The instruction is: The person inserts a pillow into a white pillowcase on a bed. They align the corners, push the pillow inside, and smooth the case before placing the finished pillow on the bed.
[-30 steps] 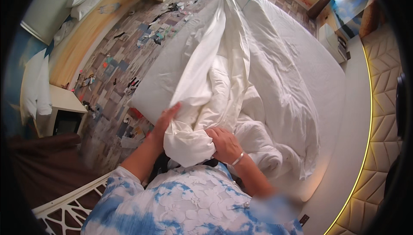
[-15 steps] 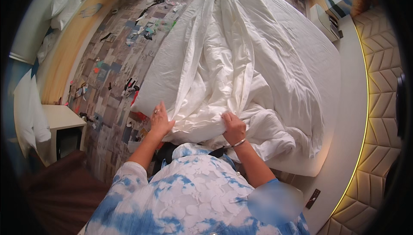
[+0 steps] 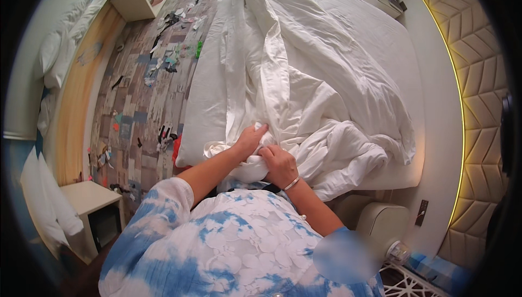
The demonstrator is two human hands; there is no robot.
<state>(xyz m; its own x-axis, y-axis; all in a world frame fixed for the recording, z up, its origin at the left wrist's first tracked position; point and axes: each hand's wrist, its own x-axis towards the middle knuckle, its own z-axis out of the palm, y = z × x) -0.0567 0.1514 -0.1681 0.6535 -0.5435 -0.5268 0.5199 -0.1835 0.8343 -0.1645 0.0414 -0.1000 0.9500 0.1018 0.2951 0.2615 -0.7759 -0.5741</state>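
A large white duvet [image 3: 321, 101] lies in loose, crumpled folds over the bed [image 3: 204, 112], which has a smooth white sheet. Close to my body, at the bed's near edge, both hands grip its bunched edge. My left hand [image 3: 250, 141] is closed around a gathered fold, its thumb and fingers pointing right. Just right of it and slightly nearer, my right hand [image 3: 279, 165] pinches the same bunch of fabric. Part of the cloth hangs below my wrists. The fingertips are partly buried in the folds.
Scraps and small items litter the plank-patterned floor [image 3: 130, 106] left of the bed. A small light cabinet [image 3: 87, 195] stands lower left, an open white shelf [image 3: 130, 3] upper left. At right are a padded wall [image 3: 478, 96] and, nearer, a beige rounded seat-like piece [image 3: 380, 221].
My hands have come together: the left moved right from flat beside the fabric and closed on it, gathering the duvet's edge into a bunch. The view has shifted.
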